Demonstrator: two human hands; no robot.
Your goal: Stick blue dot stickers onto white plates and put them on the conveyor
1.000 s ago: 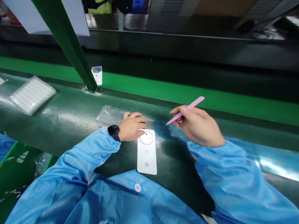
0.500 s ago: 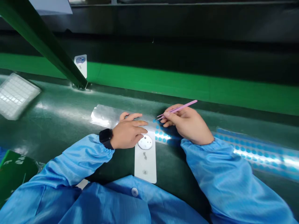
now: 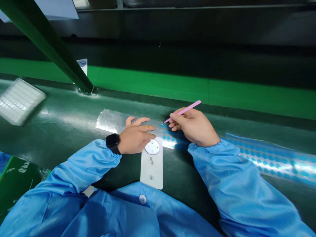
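Just past the white panel's point(image 3: 151, 164) far end, the tweezer tips point at the blue dot stickers point(image 3: 170, 138).
The right hand point(image 3: 195, 126), nearer the dots, pinches the pink tweezers point(image 3: 184, 110) in its fingers, long axis slanting down-left toward the panel. The left hand point(image 3: 134, 138) lies flat, fingers loosely spread, on the clear film strip point(image 3: 111, 120) and the panel's round end. Whether the tips grip a dot is too small to tell.

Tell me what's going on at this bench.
A person is working at a green bench. Their left hand lies flat on a clear film strip carrying blue dot stickers, right by the top of a white panel. Their right hand grips pink tweezers, tips pointed down at the dots; whether they touch one is unclear.
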